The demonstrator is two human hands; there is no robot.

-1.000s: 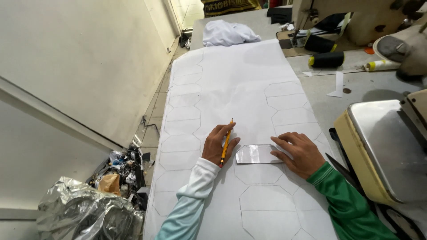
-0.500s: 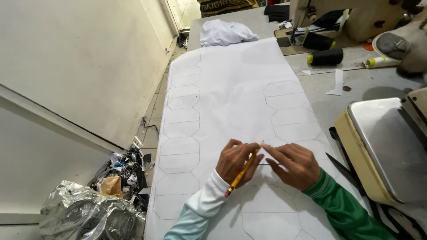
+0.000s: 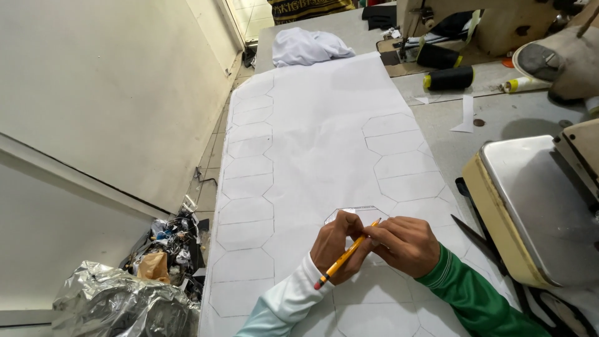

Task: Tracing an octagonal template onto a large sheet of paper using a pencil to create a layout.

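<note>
A long white sheet [image 3: 324,143] marked with rows of pencilled hexagon outlines covers the table. My two hands meet near its front edge. My left hand [image 3: 334,246], in a pale sleeve, grips a yellow pencil [image 3: 342,259] that slants with its red end toward me. My right hand [image 3: 405,246], in a green sleeve, curls over a small clear hexagonal template [image 3: 359,213], its fingertips touching the left hand. Only the template's far edge shows beyond the fingers.
A cream sewing machine [image 3: 536,206] stands close on the right, with a dark blade [image 3: 480,234] lying beside it. Black thread spools [image 3: 449,78] and a crumpled white cloth [image 3: 306,47] lie at the far end. Left of the table are a wall, scraps [image 3: 168,243] and a foil bag [image 3: 118,302].
The hands have come together over the template. The pencil has swung from upright beside the template to slanting between both hands, and the template has shifted up the sheet.
</note>
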